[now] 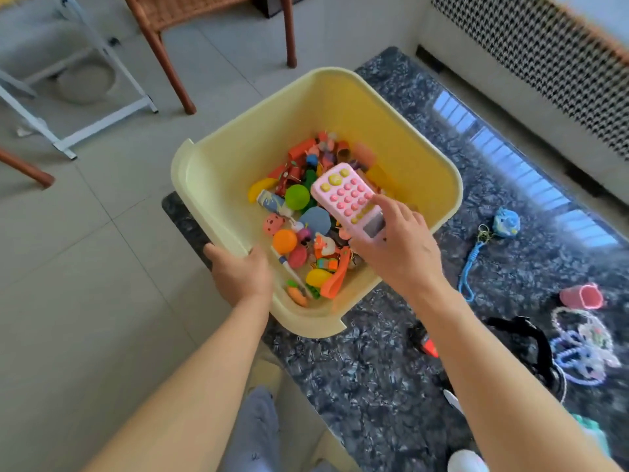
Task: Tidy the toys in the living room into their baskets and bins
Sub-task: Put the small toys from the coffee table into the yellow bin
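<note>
A pale yellow bin [340,107] sits tilted at the edge of a dark marbled table, filled with several small colourful toys such as a green ball [296,196] and an orange ball [284,240]. My left hand [240,272] grips the bin's near rim. My right hand [398,248] holds a pink toy phone [347,197] with round buttons over the inside of the bin.
On the dark table [374,369] to the right lie a blue toy with a cord [506,223], a pink cup [582,296], a bead necklace [578,349], a black strap [531,342] and a red piece [429,347]. A wicker chair's legs [170,63] and a white frame [102,97] stand on the tiled floor.
</note>
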A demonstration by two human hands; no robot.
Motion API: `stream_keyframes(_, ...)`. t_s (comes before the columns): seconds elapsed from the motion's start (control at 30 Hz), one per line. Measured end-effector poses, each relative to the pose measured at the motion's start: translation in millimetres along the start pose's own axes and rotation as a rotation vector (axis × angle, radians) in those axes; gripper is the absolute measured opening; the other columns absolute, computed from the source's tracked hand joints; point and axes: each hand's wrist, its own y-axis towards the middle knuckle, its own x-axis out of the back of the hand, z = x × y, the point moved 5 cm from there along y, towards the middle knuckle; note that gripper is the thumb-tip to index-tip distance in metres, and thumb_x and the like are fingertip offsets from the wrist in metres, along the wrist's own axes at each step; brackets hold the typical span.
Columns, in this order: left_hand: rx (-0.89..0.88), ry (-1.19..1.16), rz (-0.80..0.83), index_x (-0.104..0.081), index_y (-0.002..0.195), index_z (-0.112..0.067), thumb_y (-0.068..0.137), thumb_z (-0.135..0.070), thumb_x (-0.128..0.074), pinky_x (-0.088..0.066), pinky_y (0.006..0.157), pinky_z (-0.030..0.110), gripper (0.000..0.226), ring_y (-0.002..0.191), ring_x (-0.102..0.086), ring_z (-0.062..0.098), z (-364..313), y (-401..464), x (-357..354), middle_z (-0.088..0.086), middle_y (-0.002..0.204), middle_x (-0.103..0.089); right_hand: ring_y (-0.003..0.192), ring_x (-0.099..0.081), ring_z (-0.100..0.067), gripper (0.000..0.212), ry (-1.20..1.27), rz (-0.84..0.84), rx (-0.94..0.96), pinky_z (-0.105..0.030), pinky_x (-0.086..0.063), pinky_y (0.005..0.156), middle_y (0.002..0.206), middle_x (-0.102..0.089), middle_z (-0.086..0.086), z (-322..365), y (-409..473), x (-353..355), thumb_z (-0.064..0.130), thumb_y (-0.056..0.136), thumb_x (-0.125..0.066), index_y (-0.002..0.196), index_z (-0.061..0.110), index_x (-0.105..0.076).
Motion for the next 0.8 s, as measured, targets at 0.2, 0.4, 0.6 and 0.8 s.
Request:
stream_keyframes(0.2, 0.010, 0.019, 0.002, -0.035, 0.126, -0.004, 0.082, -0.011, -0.056, -0.046, 0.087, 0.040, 0.050, 0.112, -0.053, 0.039, -2, 0, 0, 0.020, 0.129, -0.050, 0.116, -0.044, -0.032, 0.056, -0.384, 0.114, -0.005, -0.040, -0.036, 0.089, 0.126, -0.050, -0.010, -15, 51, -46, 0.048, 0.085, -0.057, 0.129, 0.016, -0.041)
stream_keyframes(0.4, 0.011, 0.042, -0.006, -0.034, 0.129, -0.005, 0.082, -0.011, -0.057, -0.045, 0.086, 0.040, 0.052, 0.112, -0.053, 0.039, -3, 0, -2, 0.020, 0.130, -0.049, 0.120, -0.043, -0.032, 0.053, -0.553, 0.210, 0.030, -0.042, -0.034, 0.093, 0.129, -0.047, -0.011, -20, 54, -61, 0.021, 0.087, -0.058, 0.133, 0.017, -0.033)
stream_keyframes(0.6, -0.001, 0.060, -0.025, -0.037, 0.124, -0.005, 0.081, -0.011, -0.056, -0.043, 0.078, 0.036, 0.048, 0.108, -0.055, 0.039, -3, 2, -3, 0.020, 0.126, -0.051, 0.122, -0.047, -0.028, 0.032, 0.099, -0.539, 0.048, -0.036, -0.034, 0.102, 0.131, -0.053, -0.012, -39, 13, -6, 0.008, 0.086, -0.052, 0.117, 0.007, -0.059)
stream_keyframes(0.8, 0.003, 0.083, -0.058, -0.038, 0.122, -0.002, 0.079, -0.015, -0.057, -0.045, 0.081, 0.039, 0.049, 0.106, -0.055, 0.039, -1, 3, -6, 0.020, 0.124, -0.052, 0.126, -0.041, -0.031, 0.043, 0.157, -0.183, -0.549, -0.040, -0.035, 0.103, 0.134, -0.046, -0.014, -149, -15, -52, 0.010, 0.090, -0.052, 0.131, 0.003, -0.042)
